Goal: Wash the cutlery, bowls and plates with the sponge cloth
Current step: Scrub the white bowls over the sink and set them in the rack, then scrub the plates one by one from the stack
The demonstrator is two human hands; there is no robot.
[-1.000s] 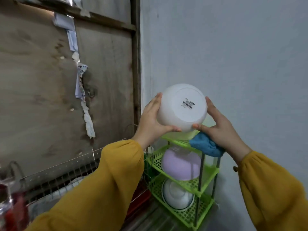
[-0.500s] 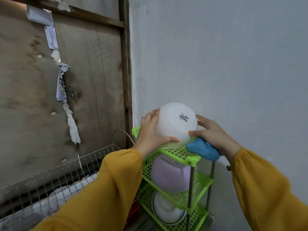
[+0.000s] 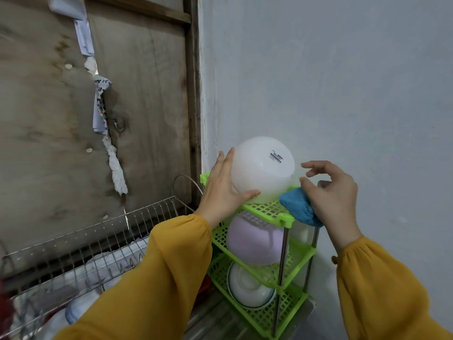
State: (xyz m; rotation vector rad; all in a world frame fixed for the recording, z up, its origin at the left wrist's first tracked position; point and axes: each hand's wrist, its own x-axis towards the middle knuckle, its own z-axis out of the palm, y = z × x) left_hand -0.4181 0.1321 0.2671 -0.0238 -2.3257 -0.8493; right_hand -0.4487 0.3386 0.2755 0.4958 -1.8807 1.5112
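Note:
A white bowl (image 3: 262, 173) lies upside down and tilted on the top shelf of a green plastic rack (image 3: 269, 212), its labelled base facing me. My left hand (image 3: 223, 190) rests against the bowl's left side with straight fingers, the thumb along its lower rim. To the bowl's right is my right hand (image 3: 331, 192), apart from it, with forefinger and thumb loosely curled. That hand holds a blue sponge cloth (image 3: 297, 208) under its palm at the rack's right corner.
A lilac bowl (image 3: 255, 241) sits on the rack's middle shelf and a white bowl (image 3: 247, 288) on the bottom one. A wire dish rack (image 3: 85, 246) with crockery stands at the lower left. A grey wall is close behind, wooden boards to the left.
The white bowl has come down from the air onto the rack's top shelf. My right hand has let go of it; my left hand stays on its side.

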